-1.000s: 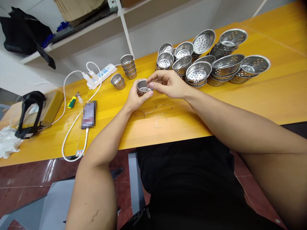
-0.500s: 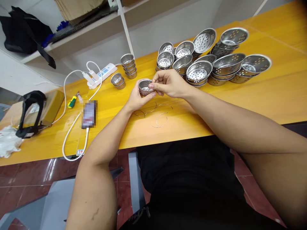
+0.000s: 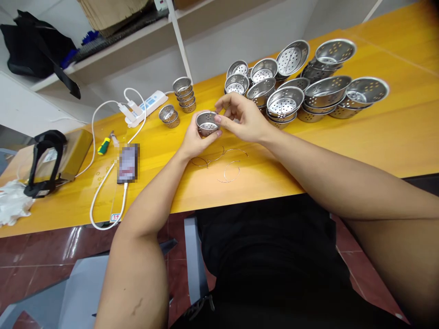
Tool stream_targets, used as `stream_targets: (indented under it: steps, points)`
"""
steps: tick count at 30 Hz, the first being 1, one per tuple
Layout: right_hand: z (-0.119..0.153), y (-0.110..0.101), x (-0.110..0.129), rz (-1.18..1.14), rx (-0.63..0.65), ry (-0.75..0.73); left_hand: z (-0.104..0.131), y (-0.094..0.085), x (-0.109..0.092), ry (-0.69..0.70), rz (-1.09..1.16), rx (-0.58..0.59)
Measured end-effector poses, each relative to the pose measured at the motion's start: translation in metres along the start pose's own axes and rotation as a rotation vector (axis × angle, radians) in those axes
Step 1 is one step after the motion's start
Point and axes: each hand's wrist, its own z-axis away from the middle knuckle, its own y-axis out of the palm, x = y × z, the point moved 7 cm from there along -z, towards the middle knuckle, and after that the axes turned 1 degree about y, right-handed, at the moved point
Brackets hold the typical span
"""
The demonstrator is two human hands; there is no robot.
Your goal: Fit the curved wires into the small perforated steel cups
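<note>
Steel cup [image 3: 207,130] held in your left hand [image 3: 194,139]; right hand [image 3: 244,119] curled at its edge, pinch unclear. Likely fingering edge; next move calls for steady left hold.

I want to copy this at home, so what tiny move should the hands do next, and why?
Perhaps the right hand should gently pinch the rim of the metal cup: its thumb is right beside that rim, and the left hand is holding the cup's side.

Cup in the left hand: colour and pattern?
Silvery metal cup, dotted with small round holes. Shows best in the head view, the only one.
</note>
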Motion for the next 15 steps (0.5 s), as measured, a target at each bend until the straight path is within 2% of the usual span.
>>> stream_targets:
  steps: [7, 10, 15]
  points:
    - [0.0045, 0.0001, 0.0017, 0.287, 0.143, -0.114, 0.0009, -0.0078, 0.0118, -0.007, -0.005, -0.017]
    - [0.0068, 0.0036, 0.0006, 0.345, 0.176, -0.167, 0.0015, -0.0055, 0.0108, 0.004, -0.011, 0.001]
    - [0.0097, 0.0063, -0.0028, 0.353, 0.207, -0.149, 0.0010, -0.0037, 0.0069, 0.029, -0.024, -0.010]
